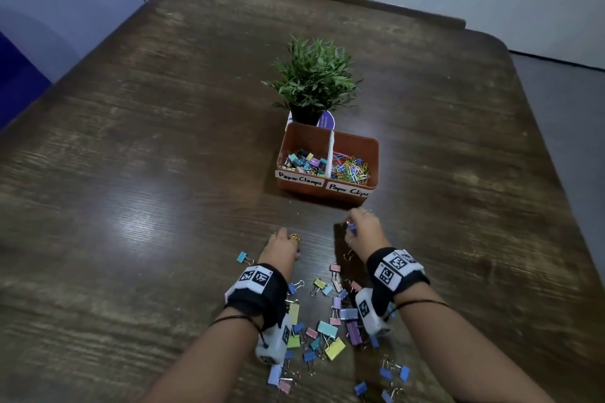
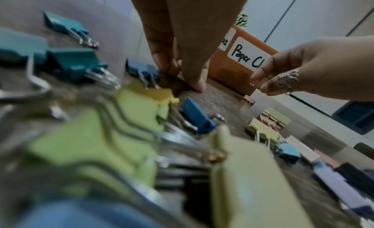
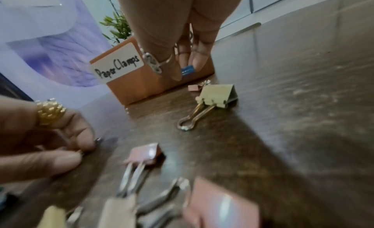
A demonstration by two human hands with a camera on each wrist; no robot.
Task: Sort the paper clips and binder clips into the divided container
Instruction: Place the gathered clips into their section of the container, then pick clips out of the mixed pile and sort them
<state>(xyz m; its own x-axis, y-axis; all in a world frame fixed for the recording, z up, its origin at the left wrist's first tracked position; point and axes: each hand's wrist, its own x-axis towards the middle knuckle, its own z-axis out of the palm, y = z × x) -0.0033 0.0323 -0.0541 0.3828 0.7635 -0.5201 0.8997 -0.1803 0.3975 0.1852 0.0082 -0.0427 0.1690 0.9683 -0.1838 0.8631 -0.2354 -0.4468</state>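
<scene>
R hand (image 1: 361, 227) pinches 1 blue clip (image 3: 188, 71) just short of the bin (image 1: 327, 188), likely bound for its "Paper Clamps" side. L hand (image 1: 281, 247): fingertips closing on sth small on table (image 1: 163, 141); can't tell what.

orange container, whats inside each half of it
The orange container holds binder clips in the half labelled Paper Clamps and coloured paper clips in the half labelled Paper Clips. Whatever lies beneath each heap is covered.

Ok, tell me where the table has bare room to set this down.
Bare wooden table left of the divided container and right of it. Crowded: the binder clips scattered between both wrists, up to the left hand and right hand.
</scene>
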